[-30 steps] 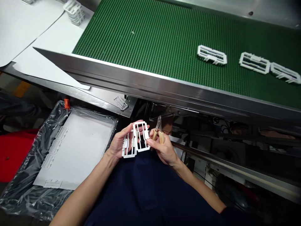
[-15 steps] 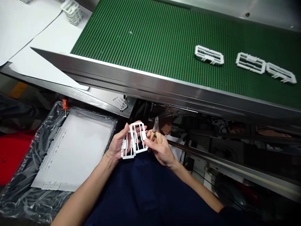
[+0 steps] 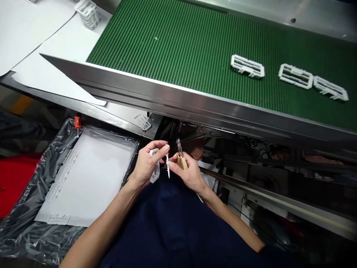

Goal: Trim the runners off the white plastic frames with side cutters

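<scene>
My left hand is closed around a white plastic frame with slots, held in the palm. Its thumb and forefinger also pinch the top of a second white frame, which is turned edge-on. My right hand grips a pair of nippers with tan handles, jaws pointing up. The right thumb and a fingertip touch the side of the edge-on frame. Both hands are in front of my dark blue clothing.
Three white frames lie on the green conveyor belt, behind its metal side rail. A stack of frames stands on white paper at upper left. A plastic-lined bin holds a paper sheet. An orange clamp sits on its edge.
The two frames have been turned from facing me to nearly edge-on and moved slightly apart. My left thumb has come over to the second frame. The nippers have shifted a little left.
</scene>
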`<state>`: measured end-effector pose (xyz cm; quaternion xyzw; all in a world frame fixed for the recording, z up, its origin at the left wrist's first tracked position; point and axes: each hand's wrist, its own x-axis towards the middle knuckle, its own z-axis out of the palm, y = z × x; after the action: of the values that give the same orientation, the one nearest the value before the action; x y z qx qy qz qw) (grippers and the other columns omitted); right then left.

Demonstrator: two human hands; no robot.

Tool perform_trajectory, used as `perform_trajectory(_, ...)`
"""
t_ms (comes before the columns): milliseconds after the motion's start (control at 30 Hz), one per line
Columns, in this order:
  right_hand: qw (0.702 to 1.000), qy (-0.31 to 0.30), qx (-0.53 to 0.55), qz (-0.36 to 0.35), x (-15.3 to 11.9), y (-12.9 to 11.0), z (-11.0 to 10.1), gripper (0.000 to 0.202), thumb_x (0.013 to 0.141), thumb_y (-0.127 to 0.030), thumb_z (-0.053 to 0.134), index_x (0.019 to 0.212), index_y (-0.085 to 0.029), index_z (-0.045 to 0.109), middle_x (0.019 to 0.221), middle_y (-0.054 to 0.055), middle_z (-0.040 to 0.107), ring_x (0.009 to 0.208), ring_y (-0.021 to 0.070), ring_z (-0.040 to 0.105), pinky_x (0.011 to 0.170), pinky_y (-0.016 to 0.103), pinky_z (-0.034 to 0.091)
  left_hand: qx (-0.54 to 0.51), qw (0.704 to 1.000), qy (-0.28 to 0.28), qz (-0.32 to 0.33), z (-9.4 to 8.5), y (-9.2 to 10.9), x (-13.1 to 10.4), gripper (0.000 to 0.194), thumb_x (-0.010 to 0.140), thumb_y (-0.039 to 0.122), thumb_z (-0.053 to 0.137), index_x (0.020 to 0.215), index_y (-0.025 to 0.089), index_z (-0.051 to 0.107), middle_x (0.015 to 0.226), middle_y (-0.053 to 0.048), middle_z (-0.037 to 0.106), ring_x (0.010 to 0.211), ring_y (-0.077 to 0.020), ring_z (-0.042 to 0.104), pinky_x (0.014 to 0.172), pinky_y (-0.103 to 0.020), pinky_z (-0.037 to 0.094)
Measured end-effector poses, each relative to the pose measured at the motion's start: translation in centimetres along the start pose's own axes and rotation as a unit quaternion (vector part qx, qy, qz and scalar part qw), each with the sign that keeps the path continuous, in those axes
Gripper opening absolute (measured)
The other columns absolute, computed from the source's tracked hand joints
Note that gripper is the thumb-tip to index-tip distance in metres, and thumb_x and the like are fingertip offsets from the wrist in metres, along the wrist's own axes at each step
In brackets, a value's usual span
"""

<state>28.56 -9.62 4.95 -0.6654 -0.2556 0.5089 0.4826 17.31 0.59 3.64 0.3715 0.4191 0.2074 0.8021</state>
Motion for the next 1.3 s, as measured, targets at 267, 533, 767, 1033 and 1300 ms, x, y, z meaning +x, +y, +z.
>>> perform_trajectory(267,0.987,-0.037,0.153,0.033,0.5,1.4,-0.1,0.026,0.076,-0.038,0.066,0.087,-0.017,0.056,0.074,-0.001,0.055,0.061,0.0096,0.05,0.057,0.022,0.044,0.094,0.991,0.075,0.051,1.9,0.7,0.2,0.039,0.064,0.044,0.075,0.085,0.014,0.061,0.076,0.0,0.057,0.055,-0.0085,0.048,0.048,-0.018,0.041)
perform_trajectory(533,0.925,-0.078,0.366,0.067,0.9,2.3,-0.5,0.03,0.074,-0.042,0.063,0.091,-0.018,0.055,0.071,0.002,0.061,0.061,0.0163,0.059,0.054,0.027,0.047,0.073,0.996,0.042,0.031,2.1,1.6,-0.2,0.029,0.069,0.04,0.072,0.08,0.015,0.063,0.071,0.001,0.058,0.055,-0.0093,0.05,0.05,-0.018,0.042)
perform_trajectory(767,0.876,-0.105,0.447,0.15,1.3,2.5,-1.0,0.04,0.067,-0.05,0.062,0.089,-0.018,0.054,0.076,0.004,0.064,0.065,0.0155,0.057,0.06,0.027,0.044,0.017,0.999,0.033,-0.007,2.1,1.9,0.2,0.025,0.072,0.038,0.069,0.079,0.014,0.064,0.067,0.0,0.059,0.054,-0.0088,0.052,0.048,-0.016,0.043)
perform_trajectory(1033,0.869,-0.113,0.456,0.156,1.4,2.4,-1.1,0.038,0.067,-0.05,0.063,0.086,-0.019,0.054,0.074,0.002,0.063,0.063,0.0141,0.056,0.058,0.025,0.04,-0.005,0.999,0.029,-0.035,2.1,2.2,0.4,0.024,0.074,0.037,0.067,0.08,0.013,0.066,0.063,-0.001,0.061,0.048,-0.0084,0.053,0.044,-0.015,0.043)
perform_trajectory(1300,0.874,-0.088,0.443,0.179,1.5,2.4,-1.0,0.036,0.069,-0.05,0.059,0.086,-0.018,0.054,0.072,0.002,0.062,0.063,0.0151,0.054,0.058,0.027,0.039,-0.017,0.999,0.027,-0.039,2.0,2.1,0.5,0.024,0.071,0.036,0.069,0.078,0.014,0.064,0.062,0.001,0.059,0.045,-0.0086,0.052,0.043,-0.017,0.042)
